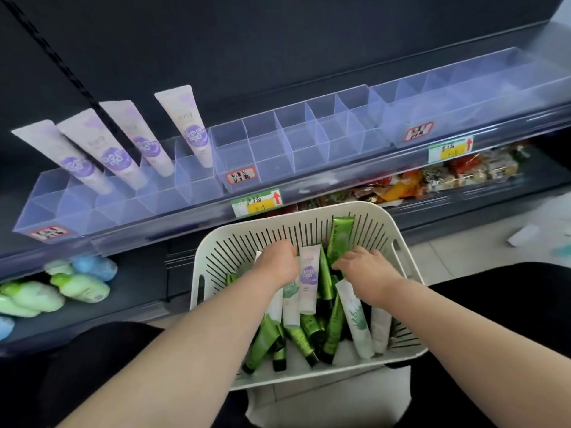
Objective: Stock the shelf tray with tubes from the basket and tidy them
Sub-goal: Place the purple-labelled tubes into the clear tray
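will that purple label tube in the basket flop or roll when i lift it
Probably stiff: the purple-label tube looks straight, like the shelved tubes leaning in the shelf tray. Its flat crimped end should limit rolling. That lean suggests it tips easily.

The basket (324, 207) is sitting in front of the shelves. Loose tubes (335, 329) are lying piled inside it, and the left hand (278, 261) and right hand (367, 273) are reaching in among them, side by side. Behind the basket and to its left, the shelf tray (160, 199) is holding four standing tubes (188, 128), all leaning. Left of the basket, bottles (80, 287) are lying on a lower shelf. Behind it to the right, packets (432, 177) are lying.
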`<action>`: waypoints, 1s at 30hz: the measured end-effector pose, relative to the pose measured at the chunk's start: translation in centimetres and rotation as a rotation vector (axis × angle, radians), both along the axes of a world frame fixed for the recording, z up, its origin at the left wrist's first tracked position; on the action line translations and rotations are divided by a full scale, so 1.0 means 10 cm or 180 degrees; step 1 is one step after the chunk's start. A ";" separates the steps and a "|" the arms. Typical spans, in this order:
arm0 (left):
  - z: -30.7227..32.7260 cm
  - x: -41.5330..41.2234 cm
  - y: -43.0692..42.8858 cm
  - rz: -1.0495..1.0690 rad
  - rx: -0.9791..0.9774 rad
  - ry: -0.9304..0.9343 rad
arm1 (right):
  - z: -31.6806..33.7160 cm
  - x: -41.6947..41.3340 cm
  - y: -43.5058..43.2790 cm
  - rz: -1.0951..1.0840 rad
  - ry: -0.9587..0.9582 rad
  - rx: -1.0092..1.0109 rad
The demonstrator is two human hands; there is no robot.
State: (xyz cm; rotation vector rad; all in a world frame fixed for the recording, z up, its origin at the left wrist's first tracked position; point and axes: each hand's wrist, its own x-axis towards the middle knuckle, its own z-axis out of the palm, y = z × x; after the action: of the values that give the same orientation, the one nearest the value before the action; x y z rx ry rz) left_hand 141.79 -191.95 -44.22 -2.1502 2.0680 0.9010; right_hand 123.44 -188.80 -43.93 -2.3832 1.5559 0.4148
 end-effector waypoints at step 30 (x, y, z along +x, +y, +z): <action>-0.44 -0.51 -0.13 0.1025 0.0557 0.0170 | -0.09 -0.20 -0.20 -0.0906 -0.0970 -0.0558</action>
State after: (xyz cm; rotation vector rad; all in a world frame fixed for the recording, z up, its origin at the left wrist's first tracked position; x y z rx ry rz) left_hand 136.68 -193.22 -48.65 -2.4234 1.6153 1.1317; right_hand 121.48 -190.75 -44.79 -2.1667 1.8037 -0.1428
